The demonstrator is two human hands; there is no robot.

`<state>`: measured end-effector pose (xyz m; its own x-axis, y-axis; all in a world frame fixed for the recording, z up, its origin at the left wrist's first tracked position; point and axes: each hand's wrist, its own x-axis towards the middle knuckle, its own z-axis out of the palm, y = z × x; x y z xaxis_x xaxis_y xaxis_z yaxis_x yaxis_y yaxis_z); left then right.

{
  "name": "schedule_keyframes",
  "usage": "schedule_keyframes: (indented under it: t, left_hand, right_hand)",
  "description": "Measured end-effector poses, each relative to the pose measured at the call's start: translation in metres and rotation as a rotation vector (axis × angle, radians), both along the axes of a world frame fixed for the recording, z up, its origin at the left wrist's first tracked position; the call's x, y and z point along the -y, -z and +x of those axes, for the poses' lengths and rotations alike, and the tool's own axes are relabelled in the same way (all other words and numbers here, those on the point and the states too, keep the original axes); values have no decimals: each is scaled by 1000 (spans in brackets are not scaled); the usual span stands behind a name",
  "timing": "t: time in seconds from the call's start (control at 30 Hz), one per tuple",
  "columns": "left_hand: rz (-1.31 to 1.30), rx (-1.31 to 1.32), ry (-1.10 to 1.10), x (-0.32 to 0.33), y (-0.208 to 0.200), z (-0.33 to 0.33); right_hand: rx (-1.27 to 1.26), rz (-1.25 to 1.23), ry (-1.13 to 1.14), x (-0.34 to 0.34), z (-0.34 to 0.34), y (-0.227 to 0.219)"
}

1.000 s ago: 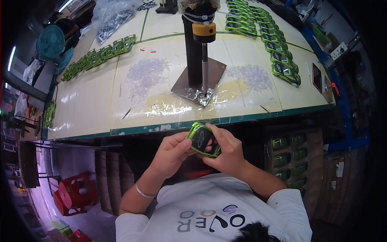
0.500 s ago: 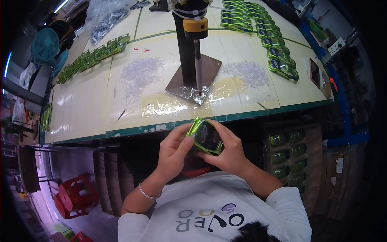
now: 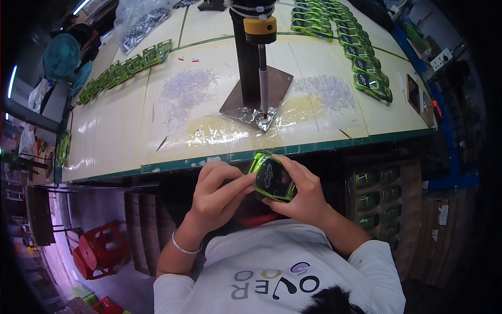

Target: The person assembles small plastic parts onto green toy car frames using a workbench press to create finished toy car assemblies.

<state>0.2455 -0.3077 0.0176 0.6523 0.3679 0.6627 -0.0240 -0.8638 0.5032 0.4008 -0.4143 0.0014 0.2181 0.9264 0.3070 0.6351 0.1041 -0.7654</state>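
My right hand grips a shiny green-and-black plastic shell, shaped like a toy car body, over the space in front of the table's edge. Its fingers wrap the right side, and the dark face with a pale marking shows. At the shell's left edge, my left hand has thumb and forefinger pressed together in a pinch. Whatever lies between those fingertips is too small to make out. Beyond the hands, an upright powered driver on a black post points its bit down at a metal base plate.
Piles of small clear plastic pieces lie either side of the post. Rows of similar green shells line the table's left and right. A tray of green shells stands below right. A red stool is lower left.
My left hand has let go of the shell's left side and drawn into a pinch at its edge. The right hand still holds the shell. The whole view has shifted slightly.
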Motion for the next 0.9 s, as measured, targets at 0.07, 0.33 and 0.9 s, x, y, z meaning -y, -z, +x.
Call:
schedule_keyframes:
  t: [0.07, 0.33, 0.9]
  left_hand:
    - [-10, -7, 4, 0, -2, 0]
    - [18, -28, 40, -4, -4, -2]
    - [-36, -142, 56, -3, 11, 1]
  right_hand:
    - [-42, -21, -10, 1, 0, 1]
    - [-44, 0, -20, 0, 0, 1]
    - [30, -42, 12, 4, 5, 15]
